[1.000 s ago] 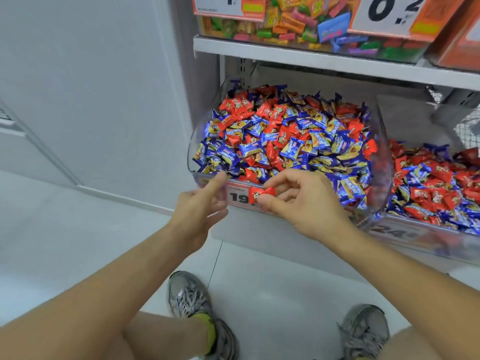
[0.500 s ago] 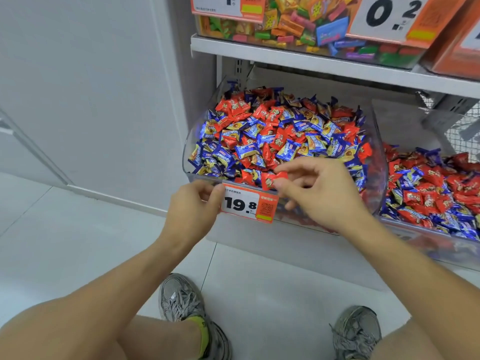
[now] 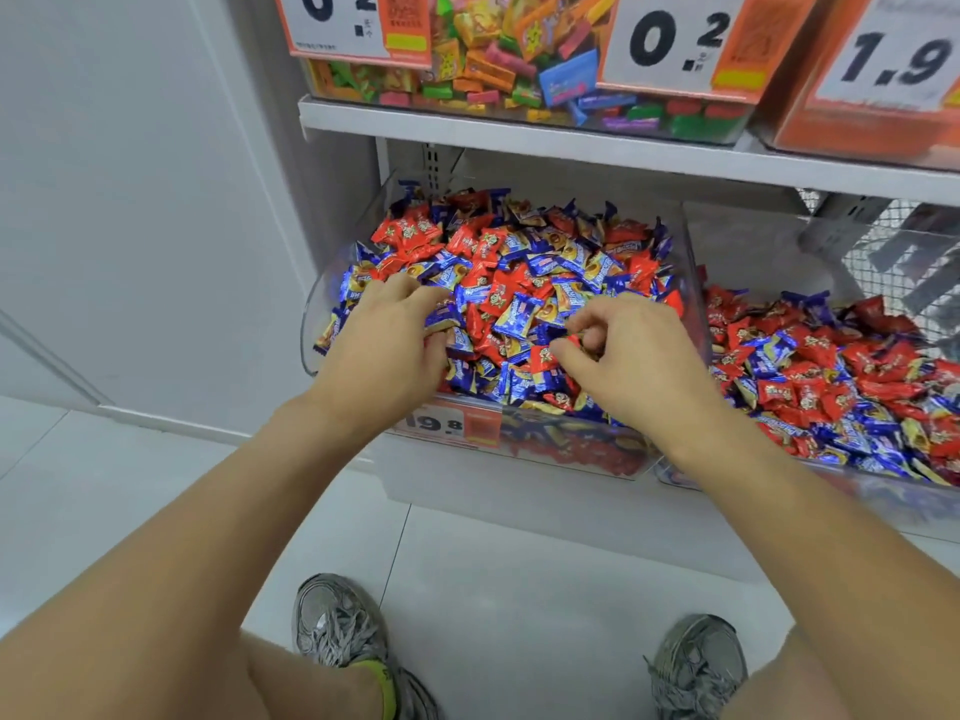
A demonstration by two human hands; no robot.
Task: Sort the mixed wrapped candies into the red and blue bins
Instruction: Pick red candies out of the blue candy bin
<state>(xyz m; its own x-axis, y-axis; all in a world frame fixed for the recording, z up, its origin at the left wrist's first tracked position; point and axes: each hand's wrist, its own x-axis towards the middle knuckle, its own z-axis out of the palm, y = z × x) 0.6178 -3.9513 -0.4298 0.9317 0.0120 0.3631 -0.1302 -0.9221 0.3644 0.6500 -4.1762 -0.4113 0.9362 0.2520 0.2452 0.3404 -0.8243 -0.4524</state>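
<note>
The right hand (image 3: 631, 363) lies inside the clear bin (image 3: 693, 283), toward its front right. Its thumb and forefinger are curled together and pinch a red candy (image 3: 544, 359) at the fingertips, while the other fingers curl loosely behind. At nine o'clock from it, well apart, the left hand (image 3: 387, 350) rests palm down on the heap with its fingers bent into the wrappers; it seems to close on a blue piece under the fingertips, but whether it truly grips anything cannot be told.

Both hands sit on the mixed candies (image 3: 524, 283), red and blue wrappers jumbled together and filling the bin from the front wall to the back. On the bin's front, at six o'clock from the left hand, hangs an orange price tag (image 3: 447, 422) partly hidden by the left wrist.

At three o'clock from the right hand, just beside the first bin, stands a second clear bin (image 3: 753, 252) holding another heap of red and blue pieces (image 3: 841, 376).

At twelve o'clock, above both, a white shelf (image 3: 571, 142) carries containers of many-coloured sweets (image 3: 498, 54) behind large price cards (image 3: 675, 41).

At six o'clock, on the pale floor (image 3: 519, 589), two grey laced shoes (image 3: 337, 621) show between the person's bare knees.
</note>
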